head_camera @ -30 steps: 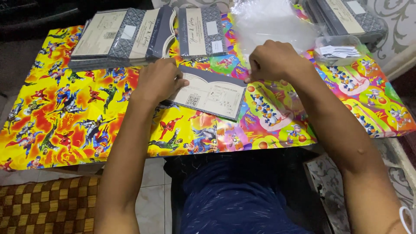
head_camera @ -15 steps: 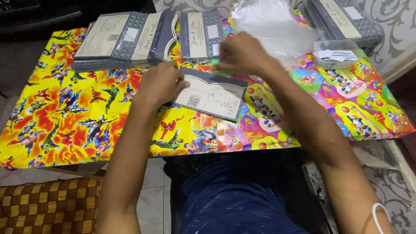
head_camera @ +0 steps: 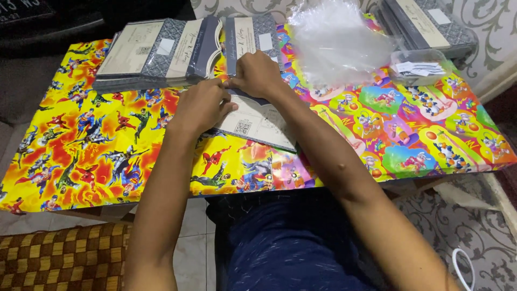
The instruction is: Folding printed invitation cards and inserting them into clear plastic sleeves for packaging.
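2 hands meet at the middle of the surface (head_camera: 81, 161), which wears a bright cartoon-print cover. Left hand (head_camera: 202, 108) lies flat on the cream and grey card (head_camera: 258, 124), pinning its left end down. Right hand (head_camera: 257, 73) is at the card's top edge, grip pinched together there, though what sits between the fingertips is too small to tell. Behind the hands, a stack of matching grey-patterned cards (head_camera: 153, 51) lies to the left, with another card pile (head_camera: 253, 35) just beyond the right hand. Crumpled clear plastic bags (head_camera: 339, 40) are heaped to the right, beside a clear tub of small paper slips (head_camera: 420, 67). 1 more card stack (head_camera: 425, 21) rests at the far right corner.
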